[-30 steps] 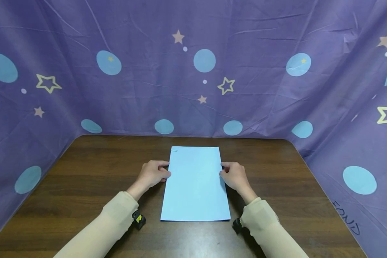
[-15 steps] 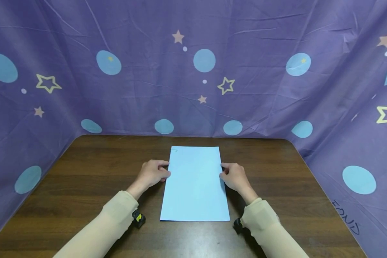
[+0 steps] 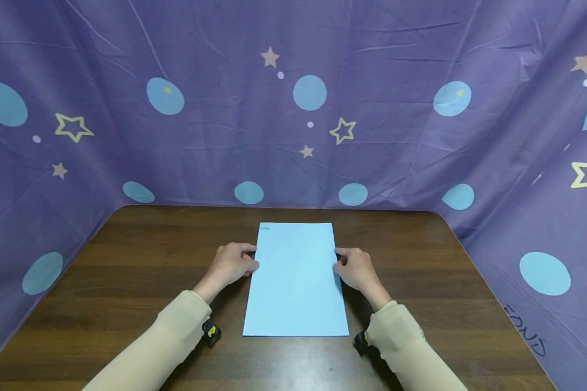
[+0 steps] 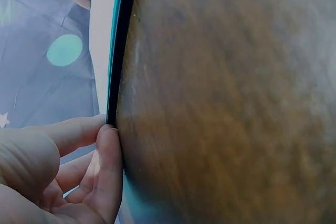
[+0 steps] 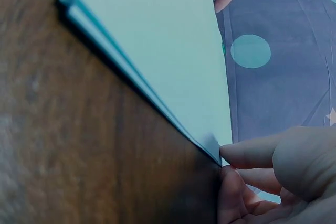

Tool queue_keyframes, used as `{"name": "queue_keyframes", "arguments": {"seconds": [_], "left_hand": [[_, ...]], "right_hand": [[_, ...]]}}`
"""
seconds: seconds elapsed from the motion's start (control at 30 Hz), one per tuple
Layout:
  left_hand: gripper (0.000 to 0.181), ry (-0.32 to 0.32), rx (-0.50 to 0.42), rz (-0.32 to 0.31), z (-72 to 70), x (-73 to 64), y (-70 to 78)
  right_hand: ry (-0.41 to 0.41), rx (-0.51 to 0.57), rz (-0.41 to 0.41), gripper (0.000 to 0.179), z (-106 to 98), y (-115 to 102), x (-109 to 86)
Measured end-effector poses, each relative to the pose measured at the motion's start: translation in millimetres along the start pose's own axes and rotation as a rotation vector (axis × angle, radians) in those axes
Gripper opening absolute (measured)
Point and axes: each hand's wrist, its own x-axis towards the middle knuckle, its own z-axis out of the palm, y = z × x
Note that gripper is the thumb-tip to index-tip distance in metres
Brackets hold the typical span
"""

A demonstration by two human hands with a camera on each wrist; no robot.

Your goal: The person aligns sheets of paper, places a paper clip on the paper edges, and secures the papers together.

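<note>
A thin stack of light blue paper sheets lies upright on the brown table, in the middle of the head view. At its top left corner sits a small paper clip. My left hand pinches the stack's left edge, thumb on top and fingers at the side and below. On the opposite edge, my right hand pinches the paper in the same way. Seen from the right wrist, the sheets' edges are slightly fanned near one corner. From the left wrist, the stack shows almost edge-on between thumb and forefinger.
The wooden table extends around the paper on every side. A purple curtain with blue dots and stars hangs behind it and along both sides. Dark wrist cameras sit under both cuffs, close to the tabletop.
</note>
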Motion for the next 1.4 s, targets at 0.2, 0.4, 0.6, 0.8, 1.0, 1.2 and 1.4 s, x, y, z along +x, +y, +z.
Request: {"name": "queue_keyframes", "arguments": {"seconds": [0.2, 0.4, 0.6, 0.8, 1.0, 1.2, 1.4], "left_hand": [[0.047, 0.005, 0.008, 0.004, 1.3, 2.2, -1.1], [0.048, 0.016, 0.026, 0.005, 3.2, 3.2, -2.0], [0.048, 0.030, 0.055, 0.016, 4.0, 2.7, -1.0], [0.051, 0.032, 0.080, 0.032, 4.0, 1.8, 0.2], [0.051, 0.015, 0.087, 0.029, 4.3, 2.7, -0.3], [0.051, 0.010, 0.093, 0.040, 3.4, 3.4, -0.1], [0.051, 0.002, 0.088, 0.039, 2.8, 3.4, 0.0]], "right_hand": [[0.006, -0.003, 0.005, 0.049, 1.1, 1.2, 0.6], [0.007, 0.005, -0.007, 0.050, 2.0, 3.3, 2.4], [0.011, -0.001, -0.021, 0.049, 1.9, 3.1, 2.5], [0.015, -0.001, -0.034, 0.049, 2.4, 3.7, 2.0], [0.017, -0.011, -0.035, 0.049, 2.8, 3.8, 2.3], [0.015, -0.019, -0.031, 0.050, 2.1, 3.2, 2.4], [0.008, -0.009, -0.034, 0.050, 2.0, 4.3, 2.6]]}}
